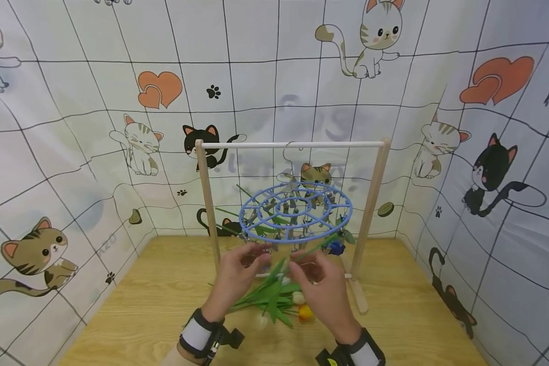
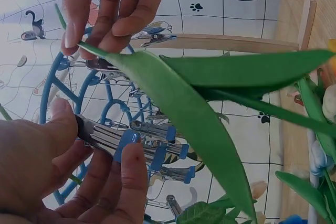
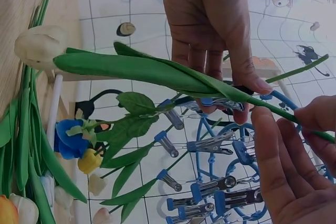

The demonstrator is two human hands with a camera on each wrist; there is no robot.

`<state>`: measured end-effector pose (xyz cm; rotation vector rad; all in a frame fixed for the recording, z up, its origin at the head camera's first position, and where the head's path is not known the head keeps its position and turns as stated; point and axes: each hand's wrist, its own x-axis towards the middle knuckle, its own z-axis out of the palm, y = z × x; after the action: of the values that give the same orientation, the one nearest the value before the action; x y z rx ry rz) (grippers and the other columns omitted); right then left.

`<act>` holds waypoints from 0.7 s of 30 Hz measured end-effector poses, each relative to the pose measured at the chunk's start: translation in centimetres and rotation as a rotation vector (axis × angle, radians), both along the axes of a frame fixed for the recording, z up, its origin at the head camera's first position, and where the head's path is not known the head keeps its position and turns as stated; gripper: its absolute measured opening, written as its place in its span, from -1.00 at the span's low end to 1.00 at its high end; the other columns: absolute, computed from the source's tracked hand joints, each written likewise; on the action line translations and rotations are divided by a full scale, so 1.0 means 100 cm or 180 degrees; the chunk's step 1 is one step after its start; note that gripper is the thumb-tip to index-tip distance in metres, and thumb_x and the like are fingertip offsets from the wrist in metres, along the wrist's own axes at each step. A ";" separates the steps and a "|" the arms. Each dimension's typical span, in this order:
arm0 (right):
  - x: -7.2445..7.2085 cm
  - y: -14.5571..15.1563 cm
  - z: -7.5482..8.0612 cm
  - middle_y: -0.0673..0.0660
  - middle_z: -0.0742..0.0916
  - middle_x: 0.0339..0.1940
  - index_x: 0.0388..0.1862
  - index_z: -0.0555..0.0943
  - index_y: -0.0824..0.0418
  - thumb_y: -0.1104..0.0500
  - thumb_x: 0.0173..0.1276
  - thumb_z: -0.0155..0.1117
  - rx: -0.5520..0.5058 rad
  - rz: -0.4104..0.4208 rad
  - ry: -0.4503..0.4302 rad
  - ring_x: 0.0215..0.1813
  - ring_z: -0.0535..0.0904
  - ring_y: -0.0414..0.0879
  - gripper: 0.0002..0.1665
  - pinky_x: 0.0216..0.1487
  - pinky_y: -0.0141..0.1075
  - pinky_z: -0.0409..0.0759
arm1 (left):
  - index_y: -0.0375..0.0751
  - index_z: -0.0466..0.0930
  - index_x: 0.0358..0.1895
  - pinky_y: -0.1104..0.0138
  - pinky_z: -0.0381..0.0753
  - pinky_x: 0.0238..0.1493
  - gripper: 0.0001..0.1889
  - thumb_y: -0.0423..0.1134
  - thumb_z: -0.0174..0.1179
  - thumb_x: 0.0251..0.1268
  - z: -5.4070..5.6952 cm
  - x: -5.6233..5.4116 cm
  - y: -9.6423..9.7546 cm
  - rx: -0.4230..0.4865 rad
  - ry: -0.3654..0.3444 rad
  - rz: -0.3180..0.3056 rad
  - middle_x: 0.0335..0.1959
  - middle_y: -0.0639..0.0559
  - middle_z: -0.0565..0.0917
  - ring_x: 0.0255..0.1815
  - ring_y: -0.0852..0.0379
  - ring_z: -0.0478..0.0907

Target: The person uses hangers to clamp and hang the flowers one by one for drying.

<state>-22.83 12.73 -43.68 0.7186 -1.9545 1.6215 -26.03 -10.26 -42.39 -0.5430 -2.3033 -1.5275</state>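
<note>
A round blue clip hanger with several metal clips hangs at the centre of the head view. Beneath its front edge, my left hand pinches a blue-tipped metal clip between thumb and fingers. Close by on the right, my right hand pinches the green stem of an artificial flower, whose long leaves point down towards the table. Which bloom belongs to this stem I cannot tell. Other clips hold flowers by their stems, among them a blue rose and a yellow flower.
The hanger's hook sits over the white bar of a wooden stand. Below the hands, loose flowers with green leaves, one orange tulip and a white tulip lie on the wooden table. Cat-print cloth surrounds it.
</note>
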 end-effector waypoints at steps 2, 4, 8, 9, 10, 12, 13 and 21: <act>-0.001 -0.001 0.000 0.27 0.89 0.09 0.15 0.78 0.19 0.33 0.72 0.46 -0.0045 0.0041 -0.0054 -0.18 0.94 -0.14 -0.85 -0.11 -0.19 0.96 | -0.04 0.92 0.20 0.18 0.95 0.15 -0.80 -0.19 0.51 0.66 -0.001 0.000 0.000 -0.0040 0.0020 -0.0002 0.03 0.07 0.97 -0.03 0.14 0.95; -0.001 -0.001 -0.001 0.33 0.87 0.07 0.18 0.77 0.24 0.34 0.73 0.44 -0.0080 0.0085 -0.0080 -0.18 0.95 -0.17 -0.84 -0.10 -0.15 0.98 | -0.04 0.91 0.18 0.09 0.95 0.21 -0.83 -0.21 0.49 0.68 -0.002 -0.001 0.000 -0.0059 0.0029 -0.0008 0.03 0.03 0.96 -0.01 0.10 0.96; -0.002 -0.002 -0.002 0.39 0.88 -0.01 0.18 0.78 0.31 0.31 0.73 0.46 -0.0118 0.0103 -0.0155 -0.16 0.96 -0.08 -0.84 -0.07 -0.14 0.98 | -0.15 0.87 0.12 0.06 0.95 0.18 -0.89 -0.31 0.44 0.71 -0.005 -0.001 0.000 -0.0005 0.0027 0.0014 0.04 -0.08 0.95 0.02 0.00 0.95; -0.002 -0.003 -0.002 0.38 0.89 -0.01 0.16 0.78 0.31 0.30 0.72 0.48 -0.0113 0.0081 -0.0172 -0.16 0.96 -0.06 -0.84 -0.06 -0.15 0.98 | -0.18 0.86 0.09 0.10 0.95 0.15 -0.90 -0.34 0.42 0.71 -0.005 -0.001 0.001 0.0024 0.0017 0.0033 0.04 -0.11 0.95 0.01 -0.03 0.94; -0.002 -0.003 -0.002 0.34 0.91 -0.02 0.15 0.79 0.30 0.30 0.70 0.50 -0.0106 0.0053 -0.0200 -0.15 0.96 -0.03 -0.84 -0.05 -0.16 0.98 | -0.22 0.86 0.07 0.16 0.95 0.11 -0.91 -0.38 0.41 0.71 -0.005 -0.001 0.001 0.0062 0.0007 0.0051 0.03 -0.14 0.95 0.01 -0.04 0.94; -0.002 -0.004 -0.001 0.28 0.93 -0.05 0.12 0.81 0.27 0.29 0.68 0.53 -0.0090 0.0010 -0.0217 -0.14 0.96 -0.01 -0.86 -0.04 -0.18 0.97 | -0.26 0.84 0.02 0.27 0.92 0.02 -0.91 -0.45 0.37 0.70 -0.006 -0.001 0.002 0.0136 -0.0028 0.0106 0.00 -0.17 0.95 -0.05 -0.05 0.93; -0.002 -0.004 -0.001 0.26 0.93 -0.05 0.10 0.81 0.25 0.30 0.67 0.54 -0.0096 0.0003 -0.0235 -0.14 0.96 -0.01 -0.87 -0.03 -0.18 0.97 | -0.29 0.84 0.00 0.33 0.90 -0.02 -0.90 -0.48 0.34 0.71 -0.006 0.000 0.002 0.0171 -0.0040 0.0127 -0.02 -0.19 0.95 -0.09 -0.05 0.92; -0.005 -0.006 -0.002 0.26 0.93 -0.07 0.05 0.85 0.23 0.28 0.64 0.58 -0.0150 0.0007 -0.0342 -0.11 0.98 -0.03 -0.89 0.01 -0.18 0.98 | -0.34 0.82 -0.03 0.40 0.86 -0.10 -0.77 -0.58 0.15 0.71 -0.005 -0.001 0.003 0.0410 -0.0152 0.0218 0.02 -0.28 0.92 -0.14 0.06 0.89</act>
<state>-23.31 12.12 -43.86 0.6276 -1.9830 1.7341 -26.09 -10.00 -42.89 -0.3940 -2.2145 -1.6586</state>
